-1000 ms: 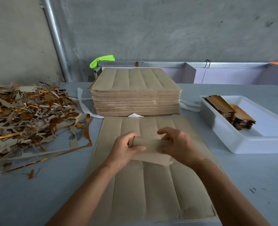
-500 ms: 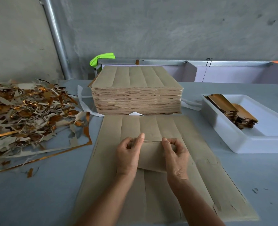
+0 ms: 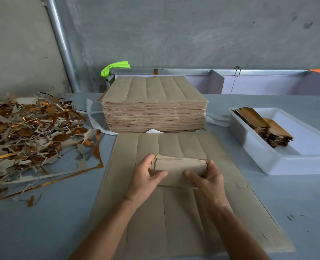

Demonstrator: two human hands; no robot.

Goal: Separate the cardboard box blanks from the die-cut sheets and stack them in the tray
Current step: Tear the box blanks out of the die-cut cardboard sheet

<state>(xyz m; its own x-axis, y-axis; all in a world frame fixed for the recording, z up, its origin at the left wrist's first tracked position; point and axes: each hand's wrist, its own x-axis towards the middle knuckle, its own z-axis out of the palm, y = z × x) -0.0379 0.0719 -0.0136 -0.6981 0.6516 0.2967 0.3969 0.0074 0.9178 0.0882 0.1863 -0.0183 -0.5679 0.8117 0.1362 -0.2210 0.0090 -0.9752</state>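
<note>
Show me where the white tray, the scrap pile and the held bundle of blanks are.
white tray [image 3: 279, 162], head view, near wall
scrap pile [image 3: 29, 132], head view, middle
bundle of blanks [image 3: 178, 168], head view, front face

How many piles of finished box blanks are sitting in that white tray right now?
2. Both piles lie at the far left end of the white tray: one against the end wall, the other beside it, touching. The tray's near wall may hide more.

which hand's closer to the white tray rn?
Right. The right hand grips the bundle of blanks at its end facing the white tray; the left hand holds the bundle's far end, farther from the tray.
</note>
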